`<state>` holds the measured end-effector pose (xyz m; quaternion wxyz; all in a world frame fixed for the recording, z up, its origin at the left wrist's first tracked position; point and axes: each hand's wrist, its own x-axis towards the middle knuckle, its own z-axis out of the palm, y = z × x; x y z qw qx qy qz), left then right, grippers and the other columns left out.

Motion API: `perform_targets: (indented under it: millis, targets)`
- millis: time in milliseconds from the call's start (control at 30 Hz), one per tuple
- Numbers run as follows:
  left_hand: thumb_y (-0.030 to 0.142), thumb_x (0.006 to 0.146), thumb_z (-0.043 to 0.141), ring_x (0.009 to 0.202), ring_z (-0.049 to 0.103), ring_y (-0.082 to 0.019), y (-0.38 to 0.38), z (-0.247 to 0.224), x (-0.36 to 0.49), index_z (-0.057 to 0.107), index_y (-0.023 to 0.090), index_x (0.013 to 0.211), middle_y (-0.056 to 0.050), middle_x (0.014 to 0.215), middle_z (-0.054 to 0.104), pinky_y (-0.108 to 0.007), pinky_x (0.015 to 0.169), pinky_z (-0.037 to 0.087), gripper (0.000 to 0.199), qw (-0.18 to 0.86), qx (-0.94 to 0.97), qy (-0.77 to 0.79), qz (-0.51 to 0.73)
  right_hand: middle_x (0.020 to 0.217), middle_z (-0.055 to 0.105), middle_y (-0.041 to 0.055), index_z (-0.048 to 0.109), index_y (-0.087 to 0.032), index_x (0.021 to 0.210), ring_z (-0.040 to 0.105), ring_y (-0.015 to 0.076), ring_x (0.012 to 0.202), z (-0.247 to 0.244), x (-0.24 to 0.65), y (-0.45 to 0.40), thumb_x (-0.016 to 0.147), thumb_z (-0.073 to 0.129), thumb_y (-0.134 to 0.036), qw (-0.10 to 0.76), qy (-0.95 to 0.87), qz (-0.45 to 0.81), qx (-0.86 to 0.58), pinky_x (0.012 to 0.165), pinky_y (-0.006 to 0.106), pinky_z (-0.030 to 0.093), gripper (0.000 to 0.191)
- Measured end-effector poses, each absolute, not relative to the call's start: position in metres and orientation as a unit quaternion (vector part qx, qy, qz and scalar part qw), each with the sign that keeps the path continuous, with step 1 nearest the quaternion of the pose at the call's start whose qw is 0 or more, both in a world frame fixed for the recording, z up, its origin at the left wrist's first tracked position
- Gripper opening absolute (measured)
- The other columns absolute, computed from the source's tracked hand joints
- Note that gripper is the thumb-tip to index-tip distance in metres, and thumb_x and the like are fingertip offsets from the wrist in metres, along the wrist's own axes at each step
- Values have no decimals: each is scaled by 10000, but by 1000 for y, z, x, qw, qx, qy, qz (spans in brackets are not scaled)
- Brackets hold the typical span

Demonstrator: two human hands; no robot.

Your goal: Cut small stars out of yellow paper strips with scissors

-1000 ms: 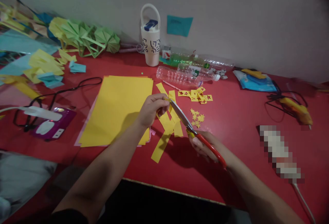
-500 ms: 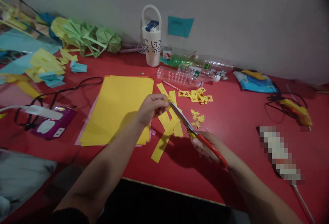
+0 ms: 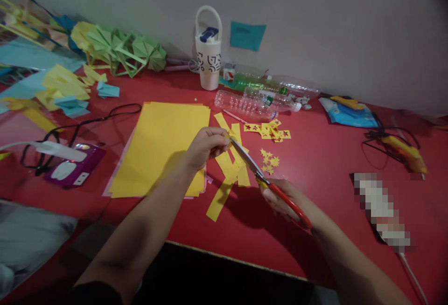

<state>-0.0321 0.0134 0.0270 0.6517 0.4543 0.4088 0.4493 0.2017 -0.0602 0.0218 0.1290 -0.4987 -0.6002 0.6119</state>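
My left hand (image 3: 209,147) pinches a small yellow paper piece (image 3: 231,135) above some yellow paper strips (image 3: 220,198). In my right hand (image 3: 285,197) are the scissors (image 3: 258,172) with red handles, their blade tips at the piece by my left fingertips. Small yellow paper stars (image 3: 269,161) lie beyond the blades, and strips with star-shaped holes (image 3: 268,130) are behind them. Left of the strips is a stack of yellow sheets (image 3: 164,142).
Plastic bottles (image 3: 245,104) and a white tumbler (image 3: 209,62) stand or lie at the back. A purple power strip (image 3: 75,167) and folded papers are left; a glue gun (image 3: 402,153) and a blurred-out object (image 3: 383,211) are right.
The view has shifted very slightly. Both hands and the scissors keep nearly the same positions.
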Motion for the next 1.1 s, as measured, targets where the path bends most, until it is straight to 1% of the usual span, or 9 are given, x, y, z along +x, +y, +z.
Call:
perform_targets:
  millis: [100, 233, 367, 533, 633, 733, 933, 1033, 1100]
  targets:
    - [255, 542, 622, 327, 313, -23, 12, 28, -32, 549, 175, 439, 47, 381, 462, -189, 337, 188, 150, 653, 451, 414, 446, 502, 367, -82, 409, -232, 692, 359, 76, 382, 21, 201, -60, 742, 559, -793, 129, -598, 610, -504, 378, 223, 345, 584]
    - [258, 541, 618, 326, 307, -26, 12, 28, -30, 546, 179, 427, 50, 358, 433, -192, 341, 180, 156, 653, 449, 414, 448, 479, 358, -91, 410, -237, 693, 342, 70, 344, 14, 202, -59, 737, 536, -806, 131, -601, 605, -506, 344, 220, 343, 584]
    - [258, 540, 613, 326, 306, -30, 13, 28, -30, 543, 187, 419, 47, 356, 423, -200, 344, 173, 157, 650, 451, 414, 450, 479, 363, -87, 380, -241, 671, 356, 67, 344, 10, 204, -58, 757, 534, -787, 134, -601, 611, -497, 334, 205, 330, 573]
    - [282, 594, 609, 343, 340, -43, 14, 25, -31, 586, 188, 469, 32, 381, 459, -209, 352, 186, 158, 627, 477, 411, 457, 493, 366, -95, 398, -238, 686, 335, 55, 342, 11, 203, -59, 740, 584, -766, 151, -591, 621, -492, 335, 203, 340, 563]
    - [265, 602, 619, 376, 387, -49, 15, 24, -30, 597, 188, 506, 32, 415, 490, -204, 370, 236, 125, 594, 479, 427, 485, 479, 349, -99, 393, -236, 676, 325, 52, 341, 12, 203, -59, 719, 579, -799, 150, -585, 621, -500, 341, 207, 331, 595]
    - [248, 612, 638, 402, 406, -48, 15, 21, -30, 601, 188, 526, 38, 442, 502, -200, 398, 288, 111, 576, 491, 421, 500, 481, 353, -97, 388, -234, 669, 317, 48, 349, 12, 203, -60, 734, 565, -806, 161, -582, 623, -497, 357, 212, 328, 602]
    - [265, 648, 644, 440, 416, -61, 13, 17, -27, 607, 192, 560, 37, 504, 513, -217, 425, 316, 120, 550, 520, 402, 514, 454, 357, -97, 395, -239, 670, 329, 61, 348, 9, 202, -60, 757, 530, -818, 176, -592, 635, -464, 335, 209, 312, 601]
    - [257, 678, 632, 498, 427, -77, 11, 20, -24, 591, 192, 547, 31, 541, 497, -244, 492, 363, 152, 511, 557, 393, 524, 453, 348, -102, 413, -235, 677, 323, 61, 353, 8, 200, -60, 753, 518, -831, 178, -584, 638, -469, 336, 202, 315, 610]
    - [253, 701, 628, 577, 461, -97, 10, 21, -22, 589, 195, 536, 20, 591, 488, -272, 588, 419, 180, 468, 585, 390, 536, 457, 344, -102, 415, -234, 674, 322, 62, 363, 8, 199, -61, 740, 518, -843, 179, -579, 638, -474, 333, 197, 309, 622]
